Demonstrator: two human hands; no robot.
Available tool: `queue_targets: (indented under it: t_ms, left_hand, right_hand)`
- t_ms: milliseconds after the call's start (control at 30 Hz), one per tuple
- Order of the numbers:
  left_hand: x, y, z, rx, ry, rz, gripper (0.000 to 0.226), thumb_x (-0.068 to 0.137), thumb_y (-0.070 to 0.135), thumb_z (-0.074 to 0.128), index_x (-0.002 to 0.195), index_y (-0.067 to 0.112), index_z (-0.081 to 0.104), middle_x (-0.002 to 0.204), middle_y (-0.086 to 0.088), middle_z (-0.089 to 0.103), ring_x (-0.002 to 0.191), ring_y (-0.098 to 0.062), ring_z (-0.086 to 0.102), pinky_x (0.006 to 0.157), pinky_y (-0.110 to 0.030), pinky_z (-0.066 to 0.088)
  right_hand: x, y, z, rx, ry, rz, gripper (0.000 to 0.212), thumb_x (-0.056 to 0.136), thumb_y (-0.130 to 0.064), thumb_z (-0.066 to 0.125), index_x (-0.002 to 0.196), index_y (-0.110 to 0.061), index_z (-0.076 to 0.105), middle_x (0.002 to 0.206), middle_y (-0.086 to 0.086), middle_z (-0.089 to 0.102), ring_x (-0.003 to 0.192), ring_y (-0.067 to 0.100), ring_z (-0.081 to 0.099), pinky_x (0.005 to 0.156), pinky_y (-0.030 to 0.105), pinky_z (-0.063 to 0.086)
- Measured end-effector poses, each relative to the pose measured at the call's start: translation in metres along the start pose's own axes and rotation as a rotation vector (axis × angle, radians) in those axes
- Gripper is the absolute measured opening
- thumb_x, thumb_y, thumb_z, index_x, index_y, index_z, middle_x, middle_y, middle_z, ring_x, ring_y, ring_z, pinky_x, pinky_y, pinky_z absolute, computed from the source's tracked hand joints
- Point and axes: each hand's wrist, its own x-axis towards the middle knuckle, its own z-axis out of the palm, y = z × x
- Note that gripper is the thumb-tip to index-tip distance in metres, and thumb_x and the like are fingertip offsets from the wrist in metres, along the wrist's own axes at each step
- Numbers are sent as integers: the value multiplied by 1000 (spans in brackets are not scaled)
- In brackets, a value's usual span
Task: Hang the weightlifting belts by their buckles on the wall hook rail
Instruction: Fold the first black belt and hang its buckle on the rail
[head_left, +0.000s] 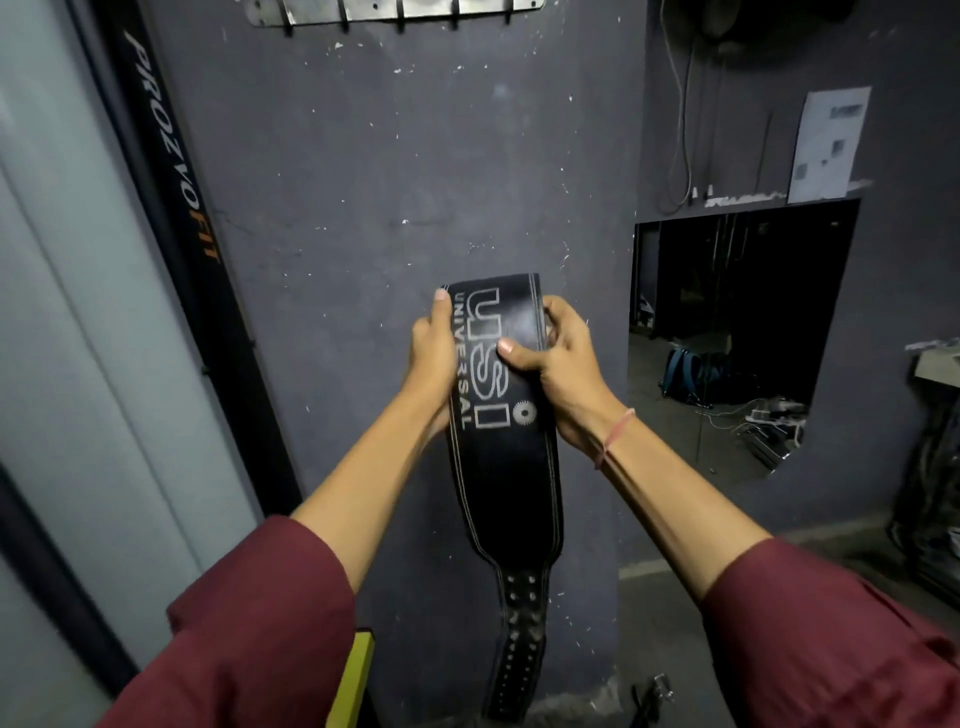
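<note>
Both hands grip belt (501, 415): left hand (434, 353) on left edge, right hand (550, 358) on right edge; rail (395, 10) far above.

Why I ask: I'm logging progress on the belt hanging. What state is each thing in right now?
Hook rail: mounted up high, visible hooks bare.
Belt: not hung, held below the rail, wide part up, holed strap end dangling; buckle not visible.
Left hand: grips the belt's left edge.
Right hand: grips the belt's right edge, thumb across its face.
</note>
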Motion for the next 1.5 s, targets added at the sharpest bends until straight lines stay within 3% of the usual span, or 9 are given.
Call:
queue_targets:
  t_ms: [133,367,500,633,733,933,1167,1300,1500]
  left_hand:
    - [16,19,-2,-112,-75,-198,35,102,30,52,115,-3,54,83,-19,66,60,-26,68,54,-38,61]
    - [-5,7,14,-245,-113,-30,9,98,2,49,104,3,56,94,-17,66,77,-28,67,74,-44,60]
    - [1,21,13,-323,-179,-147,35,92,28,63,107,-4,62,106,-22,70,91,-36,72,82,-50,61]
    - [7,18,19,-88,-94,103,33,94,37,62,94,4,68,94,-13,67,91,-28,65,96,-61,52]
    - [13,-3,18,5,-49,226,55,85,55,62,86,0,58,80,-8,53,77,-23,51,80,-46,50]
    - [-12,6,21,206,14,421,40,103,37,50,69,18,39,64,7,33,57,-4,29,56,-23,29]
    - [-24,-1,27,332,45,532,44,106,34,41,68,14,37,63,3,34,60,-7,29,56,-28,28]
    - [-23,-10,25,361,84,556,45,106,33,43,66,19,30,60,9,27,56,-7,25,54,-27,24]
    - [-30,-18,28,372,51,580,44,107,32,43,67,14,32,61,6,27,56,-7,24,54,-26,23]
  right_hand:
    - [-22,14,-13,-55,-96,22,42,79,24,62,105,-7,51,97,21,69,85,28,70,76,41,62]
    - [-1,-1,-19,-96,35,62,10,97,-8,60,103,-9,52,94,11,70,81,22,69,74,37,59]
    - [-6,3,-25,-93,-61,-19,17,94,4,59,105,-7,51,91,6,66,79,19,66,73,31,59]
    - [-22,17,-33,-65,-71,-51,26,89,10,63,111,0,52,97,11,67,87,20,67,77,29,59]
    - [-41,37,-49,-85,-117,42,37,87,10,66,122,8,55,117,20,70,101,24,70,90,35,59]
    - [-53,49,-51,-91,-154,144,25,98,-2,55,121,6,60,110,12,72,92,15,72,83,27,60]
    - [7,-16,-25,-66,-102,-30,34,99,-2,55,132,6,50,130,27,62,107,25,65,93,33,56]
    - [-40,23,-41,-118,-129,-2,48,94,6,58,139,-2,44,137,15,60,120,18,61,105,33,49]
    - [-48,27,-45,-84,-96,75,31,105,-11,44,131,0,57,126,11,68,109,14,67,95,26,54]
